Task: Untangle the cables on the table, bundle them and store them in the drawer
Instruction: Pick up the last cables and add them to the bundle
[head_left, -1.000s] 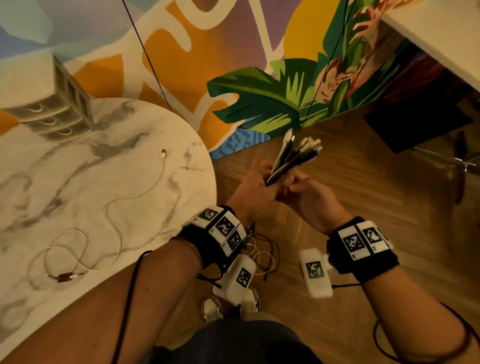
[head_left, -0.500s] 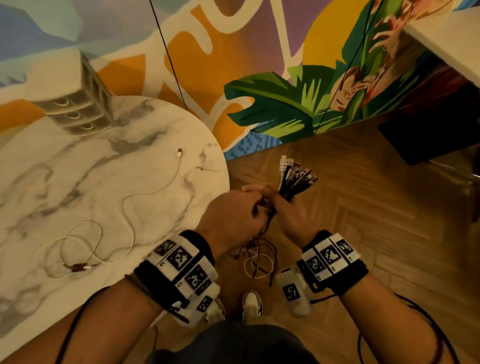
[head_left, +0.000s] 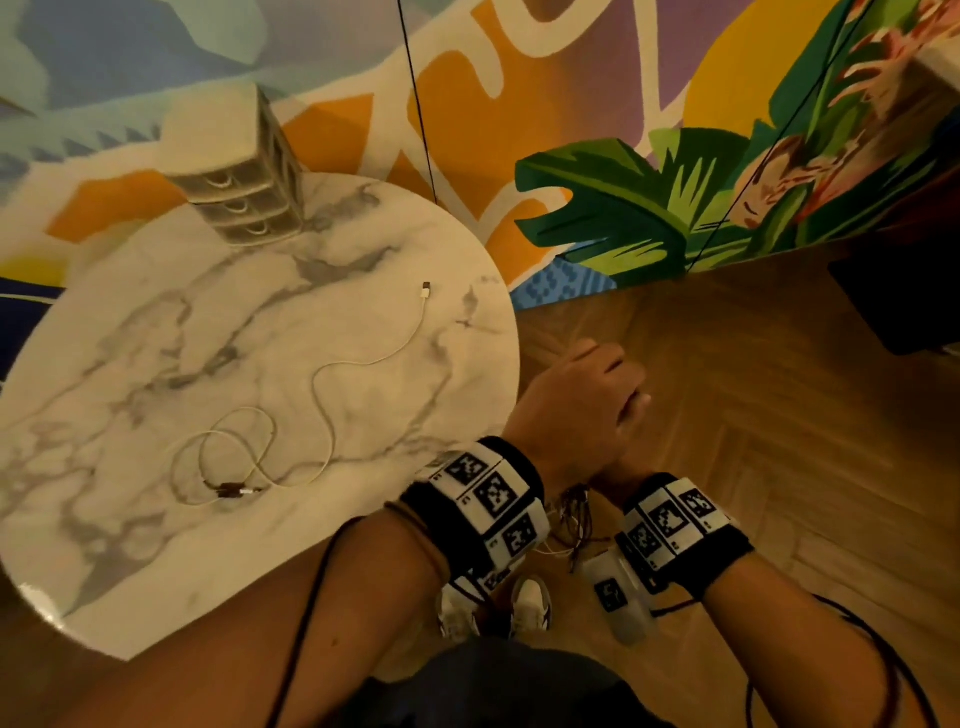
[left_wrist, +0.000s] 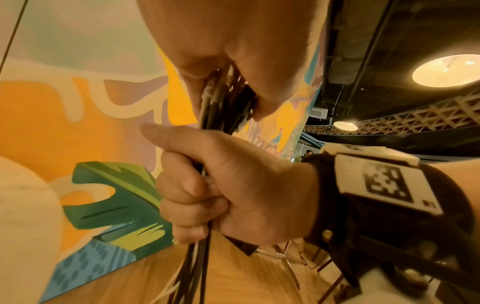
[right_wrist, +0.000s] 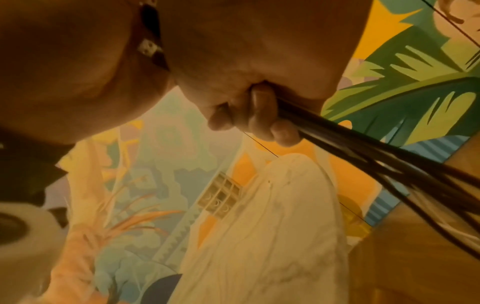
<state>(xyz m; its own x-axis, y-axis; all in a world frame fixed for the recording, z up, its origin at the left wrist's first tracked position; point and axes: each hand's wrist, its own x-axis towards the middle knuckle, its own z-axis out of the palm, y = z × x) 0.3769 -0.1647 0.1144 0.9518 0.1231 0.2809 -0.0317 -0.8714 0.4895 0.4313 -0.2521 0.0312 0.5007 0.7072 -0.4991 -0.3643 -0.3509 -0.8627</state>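
Both hands grip one cable bundle (left_wrist: 207, 257) held over the wooden floor (head_left: 753, 415), just off the marble table's (head_left: 156, 364) edge: the right hand (left_wrist: 233, 191) fisted around its strands, the left hand (head_left: 582, 410) closed over the plug ends above. The bundle hangs roughly vertical. A white cable (head_left: 322, 384) lies loose on the table; the drawer unit (head_left: 244, 197) stands at its far side, drawers closed.

Head camera looking steeply down over both forearms at worktop (head_left: 156, 395) and floor, left wrist camera close, looking up along clenched hands, right wrist camera close, underneath, all sharing the mural wall (head_left: 597, 104)
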